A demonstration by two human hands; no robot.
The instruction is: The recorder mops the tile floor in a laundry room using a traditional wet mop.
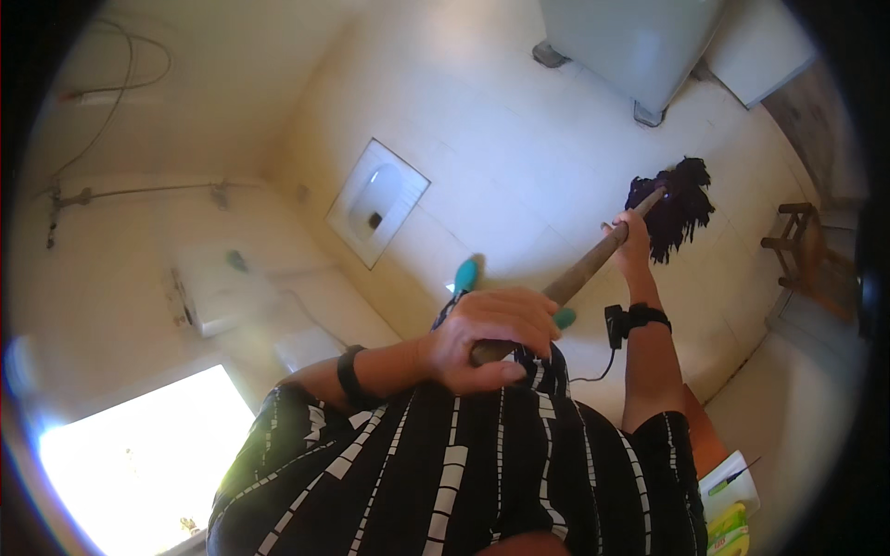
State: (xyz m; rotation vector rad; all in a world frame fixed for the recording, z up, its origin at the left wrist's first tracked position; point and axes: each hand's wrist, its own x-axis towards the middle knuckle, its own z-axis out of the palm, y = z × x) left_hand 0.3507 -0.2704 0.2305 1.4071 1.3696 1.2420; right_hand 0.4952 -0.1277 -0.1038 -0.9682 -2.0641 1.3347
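Observation:
A mop with a wooden handle (587, 273) slants from in front of my chest to the upper right. My left hand (495, 338) grips the handle near its top end, fingers wrapped over it. Farther down, close to the mop head, my right hand (631, 243) is closed around the same handle. The dark, stringy mop head (678, 208) lies on the pale tiled floor (514, 181), its strands spread out. The tips of my teal shoes (466, 274) show beyond and beside my left hand.
A squat toilet (379, 201) is set in the floor at left of centre. A pale appliance on feet (633, 48) stands at the top right. A wooden stool (799, 247) is at the right. Pipes (146, 192) run along the left wall, above a bright window (149, 465).

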